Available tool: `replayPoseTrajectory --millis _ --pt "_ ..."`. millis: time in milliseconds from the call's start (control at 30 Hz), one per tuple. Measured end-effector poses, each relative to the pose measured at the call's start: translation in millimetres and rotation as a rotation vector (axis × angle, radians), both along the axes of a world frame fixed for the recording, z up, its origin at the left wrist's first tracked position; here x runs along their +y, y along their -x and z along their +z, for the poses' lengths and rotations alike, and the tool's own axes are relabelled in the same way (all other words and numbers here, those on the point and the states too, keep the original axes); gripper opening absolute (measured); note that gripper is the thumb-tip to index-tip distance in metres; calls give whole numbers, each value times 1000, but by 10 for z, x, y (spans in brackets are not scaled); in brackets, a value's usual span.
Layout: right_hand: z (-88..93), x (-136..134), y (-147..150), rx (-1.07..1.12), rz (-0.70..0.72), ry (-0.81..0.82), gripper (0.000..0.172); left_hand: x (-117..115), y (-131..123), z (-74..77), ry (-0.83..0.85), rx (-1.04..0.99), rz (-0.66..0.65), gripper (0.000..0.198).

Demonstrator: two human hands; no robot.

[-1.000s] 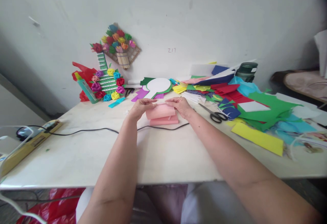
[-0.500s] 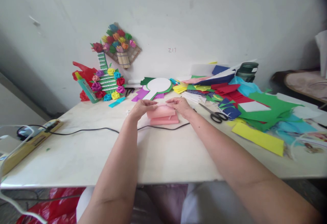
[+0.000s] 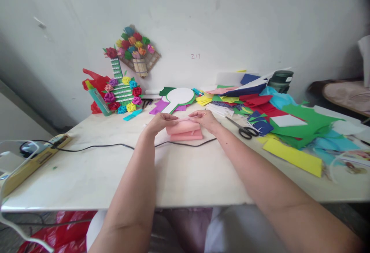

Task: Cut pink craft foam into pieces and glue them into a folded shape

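Between my two hands is a strip of pink paper [image 3: 182,127], its far edge pinched near both corners. My left hand [image 3: 159,123] grips the left corner between thumb and fingers. At the right corner, my right hand [image 3: 206,120] does the same. Under the held strip, another piece of folded pink paper [image 3: 186,136] lies on the table. Just beyond my hands rests a white round cutout with a handle [image 3: 179,96], on green and purple paper. Scissors with black handles [image 3: 245,132] lie right of my right hand.
A black cable [image 3: 112,145] crosses the table from a power strip [image 3: 37,164]. Coloured paper [image 3: 303,124] is heaped at the right, with a yellow strip [image 3: 293,156] in front. A glue bottle [image 3: 100,101] and a paper-flower craft [image 3: 123,93] stand back left. A dark green container [image 3: 280,80] stands behind.
Hardly anything differs. Both hands keep their pinch on the pink paper in nearly the same place, and the whole view has shifted very slightly.
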State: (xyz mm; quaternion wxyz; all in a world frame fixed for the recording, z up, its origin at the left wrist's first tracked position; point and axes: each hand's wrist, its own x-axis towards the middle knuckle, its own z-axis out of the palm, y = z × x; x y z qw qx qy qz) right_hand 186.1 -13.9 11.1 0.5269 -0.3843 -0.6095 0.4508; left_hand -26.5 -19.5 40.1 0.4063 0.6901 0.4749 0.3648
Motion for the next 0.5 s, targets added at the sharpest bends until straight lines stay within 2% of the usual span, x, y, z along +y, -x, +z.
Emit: replayPoseTrajectory --millis 233,500 --pt "-1 4 -14 23 16 4 20 -29 17 21 47 -40 -76 44" --pt "3 1 -13 23 27 3 21 -42 -1 39 -18 36 61 55"
